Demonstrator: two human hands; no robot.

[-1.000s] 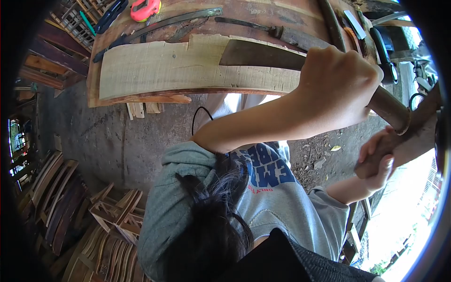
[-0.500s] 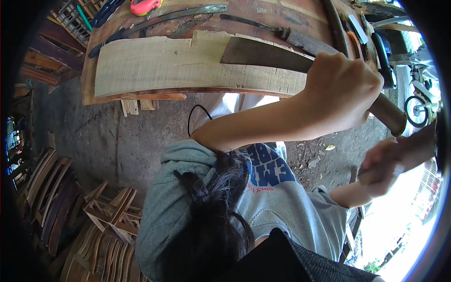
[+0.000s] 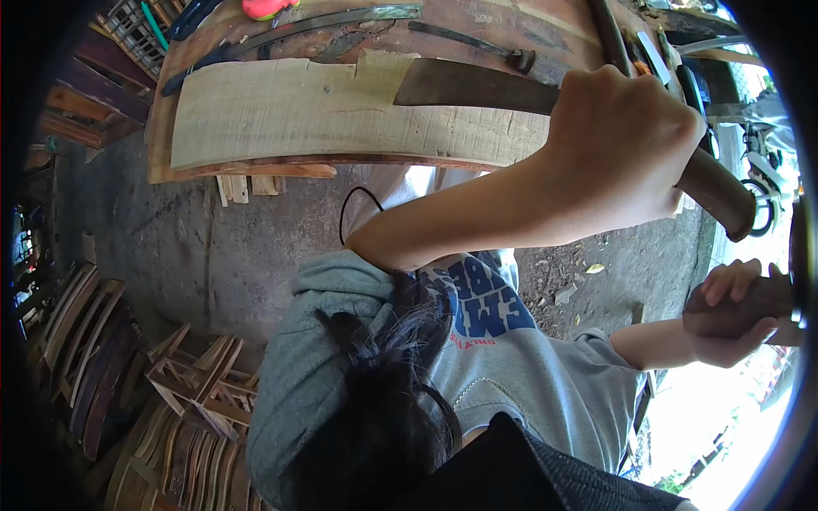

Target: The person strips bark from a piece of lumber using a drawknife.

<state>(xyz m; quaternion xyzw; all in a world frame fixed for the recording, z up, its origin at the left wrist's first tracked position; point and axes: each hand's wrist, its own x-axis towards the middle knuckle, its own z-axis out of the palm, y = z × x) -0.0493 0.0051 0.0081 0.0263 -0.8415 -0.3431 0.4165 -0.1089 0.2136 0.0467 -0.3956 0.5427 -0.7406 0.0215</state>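
Observation:
My left hand (image 3: 626,149) reaches across my body to the right and wraps round the handle of a machete (image 3: 477,85). Its dark, broad blade lies over the right half of a pale curved board (image 3: 273,111), and the brown handle end sticks out past my fist. Bark-like reddish wood shows along the board's near edge. Lower at the far right, my right hand (image 3: 728,319) grips a thick brown wooden club (image 3: 737,307), fingers above it and thumb below; its far end is hidden at the frame's dark edge.
The board rests on a wooden bench top (image 3: 545,21). Behind it lie a long curved blade (image 3: 341,24), a dark slim tool (image 3: 464,40) and a red tape measure (image 3: 268,7). Curved wood pieces (image 3: 89,349) and a wooden frame (image 3: 200,383) stand at lower left.
My right hand has moved right and down with the club, and is less blurred. My left hand and the machete have shifted slightly, the blade tip a little up and left.

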